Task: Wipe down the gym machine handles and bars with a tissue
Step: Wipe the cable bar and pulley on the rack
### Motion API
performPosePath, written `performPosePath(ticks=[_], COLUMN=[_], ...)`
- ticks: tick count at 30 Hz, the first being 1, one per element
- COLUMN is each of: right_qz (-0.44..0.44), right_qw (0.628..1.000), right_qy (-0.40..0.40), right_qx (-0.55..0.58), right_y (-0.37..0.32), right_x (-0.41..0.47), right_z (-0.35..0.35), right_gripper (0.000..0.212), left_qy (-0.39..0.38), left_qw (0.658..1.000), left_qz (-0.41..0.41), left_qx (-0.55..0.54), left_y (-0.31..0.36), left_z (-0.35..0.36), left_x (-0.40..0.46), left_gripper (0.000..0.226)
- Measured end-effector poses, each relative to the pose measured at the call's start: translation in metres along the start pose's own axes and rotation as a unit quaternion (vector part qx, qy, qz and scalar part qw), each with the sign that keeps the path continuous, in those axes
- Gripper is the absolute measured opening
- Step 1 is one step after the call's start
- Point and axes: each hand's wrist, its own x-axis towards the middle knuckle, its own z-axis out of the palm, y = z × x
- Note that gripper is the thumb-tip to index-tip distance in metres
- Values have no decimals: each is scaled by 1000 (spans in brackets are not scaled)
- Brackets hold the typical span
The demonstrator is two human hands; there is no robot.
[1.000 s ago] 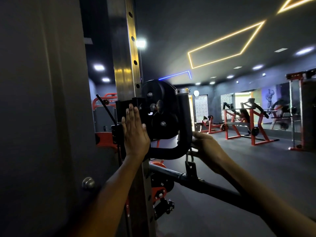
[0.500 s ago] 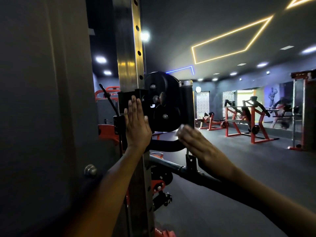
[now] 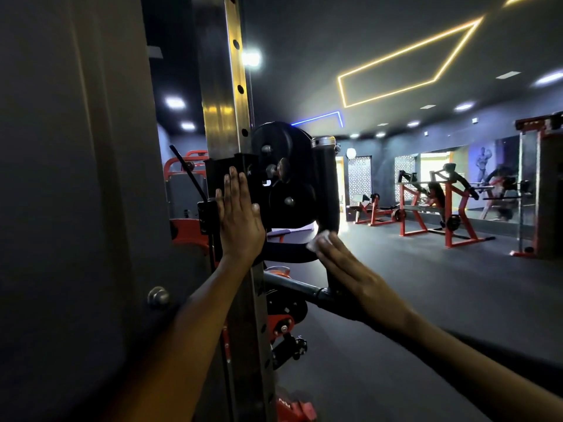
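Note:
A black padded J-shaped handle (image 3: 327,190) hangs from a black pulley carriage (image 3: 283,178) on a steel upright (image 3: 224,86) with holes. My left hand (image 3: 239,220) lies flat, fingers straight up, against the carriage bracket on the upright. My right hand (image 3: 344,269) has straight fingers and presses a small white tissue (image 3: 318,240) against the bend of the handle, where its upright part meets the lower curve. Only a corner of the tissue shows past my fingertips.
A dark bar (image 3: 298,289) runs out from the upright below the handle, under my right forearm. A grey panel (image 3: 76,178) fills the left. Red and black machines (image 3: 438,208) stand across the dark floor by a mirror wall (image 3: 499,178).
My right hand let go of the handle's lower curve, opened flat, and now presses the tissue at the bend. The left hand has stayed in place.

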Motion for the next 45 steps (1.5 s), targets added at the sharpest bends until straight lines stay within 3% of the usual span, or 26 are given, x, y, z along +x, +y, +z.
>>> performPosePath(ticks=[2, 5, 8, 10, 13, 17, 18, 20, 21, 23, 25, 29, 31, 33, 35, 37, 40, 45], right_qz=[44, 192, 260, 307, 380, 459, 480, 491, 459, 330, 214, 92, 12, -9, 37, 45, 49, 41], right_qw=[993, 938, 890, 830, 778, 734, 714, 687, 707, 817, 915, 981, 988, 973, 960, 946, 926, 938], right_qy=[100, 275, 276, 281, 265, 143, 170, 308, 378, 401, 307, 168, 98, 49, 32, 27, -51, -138], right_qx=[48, 90, 252, 373, 425, 480, 481, 439, 382, 252, 148, 6, -122, -224, -274, -321, -371, -315], right_y=[-5, 9, 21, 14, -9, -38, -41, -41, -37, -22, -13, -11, -7, -4, -7, -15, -29, -41], right_x=[5, 71, 112, 99, 54, 14, 16, 31, 42, 58, 61, 23, 8, 13, 29, 41, 54, 86], right_z=[-4, -27, -32, -14, 24, 64, 64, 46, 33, 19, 27, 58, 61, 46, 31, 27, 36, 18], right_gripper=[42, 54, 46, 40, 37, 34, 34, 34, 35, 44, 53, 67, 81, 80, 73, 48, 31, 50], left_qy=[-1, 10, 15, 17, 30, 29, 29, 31, 31, 25, 13, -3, -5, -4, -1, -3, -14, -35], left_qw=[1000, 1000, 1000, 1000, 999, 998, 997, 994, 993, 993, 993, 993, 993, 993, 994, 994, 994, 995], left_qz=[1, 6, 12, 12, 16, 26, 38, 57, 61, 66, 71, 86, 86, 87, 81, 76, 80, 39], left_qx=[-3, 4, -5, -16, -29, -53, -65, -85, -92, -97, -93, -84, -85, -80, -77, -74, -68, -83], left_y=[0, -1, -1, -2, -1, -3, -5, -9, -10, -12, -14, -18, -18, -18, -18, -17, -19, -26], left_z=[0, 1, 1, 2, 4, 3, 3, 5, 5, 6, 5, 4, 5, 6, 7, 6, 7, 10], left_x=[-1, -1, -1, -2, -2, -7, -11, -22, -25, -29, -30, -33, -34, -33, -32, -34, -49, -77], left_gripper=[62, 62, 62, 62, 62, 61, 60, 59, 59, 60, 62, 65, 65, 65, 65, 65, 62, 56])
